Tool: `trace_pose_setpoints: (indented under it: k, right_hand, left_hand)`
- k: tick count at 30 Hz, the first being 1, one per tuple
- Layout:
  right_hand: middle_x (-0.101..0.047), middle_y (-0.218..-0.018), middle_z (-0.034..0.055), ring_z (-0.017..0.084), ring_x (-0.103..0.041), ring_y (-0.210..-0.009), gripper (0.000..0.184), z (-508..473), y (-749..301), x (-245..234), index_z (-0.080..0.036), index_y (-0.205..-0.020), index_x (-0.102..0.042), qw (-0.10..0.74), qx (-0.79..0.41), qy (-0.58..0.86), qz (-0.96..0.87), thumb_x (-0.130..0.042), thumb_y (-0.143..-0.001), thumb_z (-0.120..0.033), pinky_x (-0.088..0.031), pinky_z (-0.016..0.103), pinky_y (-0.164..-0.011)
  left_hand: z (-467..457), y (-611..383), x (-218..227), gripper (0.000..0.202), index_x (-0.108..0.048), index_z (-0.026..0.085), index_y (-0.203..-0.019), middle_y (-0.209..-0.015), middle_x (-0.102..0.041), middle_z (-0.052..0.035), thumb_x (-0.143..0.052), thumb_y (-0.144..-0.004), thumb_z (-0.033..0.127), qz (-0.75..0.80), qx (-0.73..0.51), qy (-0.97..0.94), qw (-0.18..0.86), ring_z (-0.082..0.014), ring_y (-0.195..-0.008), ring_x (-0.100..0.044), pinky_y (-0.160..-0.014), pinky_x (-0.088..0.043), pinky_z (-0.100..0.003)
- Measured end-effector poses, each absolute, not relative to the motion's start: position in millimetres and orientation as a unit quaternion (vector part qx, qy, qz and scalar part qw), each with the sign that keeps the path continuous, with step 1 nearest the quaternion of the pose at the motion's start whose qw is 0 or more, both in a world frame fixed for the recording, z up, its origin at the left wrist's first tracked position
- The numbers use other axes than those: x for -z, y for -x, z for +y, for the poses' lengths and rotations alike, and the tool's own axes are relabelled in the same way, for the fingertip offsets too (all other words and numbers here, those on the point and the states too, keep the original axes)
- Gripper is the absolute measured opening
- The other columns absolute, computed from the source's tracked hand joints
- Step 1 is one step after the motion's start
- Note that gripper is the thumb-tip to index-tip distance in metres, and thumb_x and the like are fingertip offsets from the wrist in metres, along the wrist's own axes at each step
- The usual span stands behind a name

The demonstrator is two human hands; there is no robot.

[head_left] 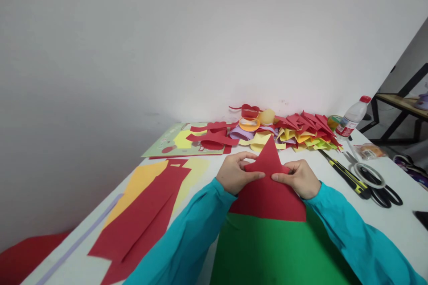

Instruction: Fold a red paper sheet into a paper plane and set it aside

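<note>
A sheet of red paper (269, 200) with a pointed top is held between my two hands, just over a large green sheet (267, 249). My left hand (239, 173) pinches its left side, thumb on the front and fingers behind. On the opposite side my right hand (299, 178) grips it the same way, with the thumb near the middle. The fingertips behind the paper are partly hidden. Both sleeves are turquoise.
Red and orange sheets (140, 213) lie at left beside a purple strip (80, 240). Cut shapes (217, 136) and a folded pile (304, 129) line the wall. At right are a bottle (351, 118), utility knife (349, 176), tape roll (381, 180) and scissors (381, 197).
</note>
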State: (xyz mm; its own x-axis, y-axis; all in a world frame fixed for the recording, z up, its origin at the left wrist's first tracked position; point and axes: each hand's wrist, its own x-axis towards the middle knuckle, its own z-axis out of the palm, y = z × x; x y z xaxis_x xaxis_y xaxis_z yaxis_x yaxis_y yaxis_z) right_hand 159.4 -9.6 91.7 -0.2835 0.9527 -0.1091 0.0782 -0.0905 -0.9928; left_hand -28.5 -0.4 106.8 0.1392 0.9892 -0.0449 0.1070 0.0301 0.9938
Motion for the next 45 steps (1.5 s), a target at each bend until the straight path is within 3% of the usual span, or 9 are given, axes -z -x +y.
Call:
trace_pose_setpoints:
  k: [4,9,15,19,23,33,39,42,45]
  right_hand:
    - [-0.066,-0.058,0.0031,0.014,-0.057,-0.047,0.038,-2.3,-164.5,-87.1,-0.013,-0.067,-0.066,0.374,-0.597,0.443,-0.555,-0.076,-0.052,-0.046,-0.041,0.025,-0.043]
    - [-0.051,-0.04,-0.0027,0.008,-0.043,-0.038,0.041,3.0,-168.8,-85.5,-0.015,-0.044,-0.053,0.414,-0.517,0.507,-0.552,-0.078,-0.046,-0.048,-0.03,0.022,-0.038]
    - [-0.052,-0.043,-0.0025,0.009,-0.043,-0.04,0.041,4.2,-169.5,-82.7,-0.017,-0.05,-0.055,0.413,-0.48,0.498,-0.592,-0.073,-0.052,-0.054,-0.032,0.023,-0.039]
    - [-0.052,-0.044,-0.0023,0.011,-0.044,-0.043,0.042,4.6,-169.0,-81.6,-0.018,-0.053,-0.056,0.391,-0.461,0.487,-0.63,-0.069,-0.055,-0.058,-0.031,0.023,-0.039]
    - [-0.05,-0.045,-0.0024,0.01,-0.042,-0.044,0.044,1.4,-167.1,-85.6,-0.018,-0.054,-0.056,0.358,-0.433,0.485,-0.669,-0.061,-0.064,-0.06,-0.029,0.023,-0.04]
    - [-0.033,-0.043,-0.0051,0.009,-0.03,-0.046,0.042,-8.8,-158.6,-90.7,-0.019,-0.046,-0.038,0.298,-0.175,0.548,-0.762,-0.052,-0.076,-0.046,-0.023,0.023,-0.046]
    - [-0.05,-0.058,0.0004,0.012,-0.043,-0.054,0.034,-24.7,-145.8,-89.0,-0.019,-0.06,-0.048,0.249,-0.014,0.53,-0.811,-0.037,-0.087,-0.034,-0.027,0.025,-0.053]
    - [-0.053,-0.065,0.0026,0.014,-0.048,-0.058,0.035,-32.4,-140.8,-90.7,-0.018,-0.068,-0.05,0.252,0.018,0.519,-0.816,-0.026,-0.092,-0.03,-0.029,0.025,-0.056]
    - [-0.054,-0.067,0.0035,0.014,-0.049,-0.061,0.04,-37.5,-138.3,-94.5,-0.018,-0.07,-0.051,0.254,0.037,0.514,-0.819,-0.022,-0.093,-0.034,-0.029,0.025,-0.058]
  left_hand:
    - [1.9,32.3,-109.4,0.05,-0.063,0.011,-0.085,-0.033,-0.046,0.0089,-0.081,-0.041,0.023,0.545,-0.415,-0.553,0.474,-0.0097,-0.035,-0.045,-0.034,-0.031,-0.019]
    - [5.0,38.2,-109.5,0.063,-0.061,0.007,-0.103,-0.033,-0.036,0.0123,-0.078,-0.046,0.03,0.498,-0.392,-0.575,0.517,-0.0039,-0.034,-0.029,-0.036,-0.02,-0.018]
    - [3.9,36.6,-106.4,0.058,-0.061,0.007,-0.105,-0.034,-0.028,0.0132,-0.072,-0.054,0.031,0.502,-0.406,-0.59,0.485,-0.0028,-0.035,-0.022,-0.037,-0.017,-0.017]
    - [-1.5,31.1,-107.3,0.034,-0.068,0.013,-0.084,-0.037,-0.043,0.0079,-0.072,-0.054,0.028,0.499,-0.421,-0.589,0.475,-0.0073,-0.037,-0.04,-0.037,-0.029,-0.018]
    - [-4.3,26.5,-106.5,0.023,-0.067,0.016,-0.069,-0.059,-0.065,-0.0015,-0.067,-0.06,0.037,0.467,-0.391,-0.616,0.5,-0.0156,-0.056,-0.058,-0.049,-0.044,-0.023]
    - [-15.3,15.0,-102.2,0.04,-0.038,0.017,-0.04,-0.04,-0.025,0.0057,-0.052,-0.073,0.036,0.549,-0.322,-0.75,0.179,-0.0083,-0.044,-0.022,-0.045,-0.019,-0.022]
    - [-29.4,1.2,-101.6,0.035,-0.038,0.018,-0.046,-0.045,-0.037,0.0018,-0.046,-0.076,0.032,0.59,-0.293,-0.749,0.07,-0.0114,-0.045,-0.032,-0.049,-0.02,-0.026]
    - [-36.5,-1.8,-105.7,0.036,-0.048,0.018,-0.053,-0.053,-0.049,-0.0025,-0.037,-0.083,0.035,0.572,-0.321,-0.746,0.117,-0.0141,-0.051,-0.045,-0.052,-0.029,-0.026]
    - [-42.3,-2.7,-111.2,0.035,-0.053,0.018,-0.059,-0.06,-0.055,-0.0038,-0.033,-0.084,0.031,0.534,-0.371,-0.712,0.265,-0.0144,-0.057,-0.052,-0.054,-0.04,-0.025]
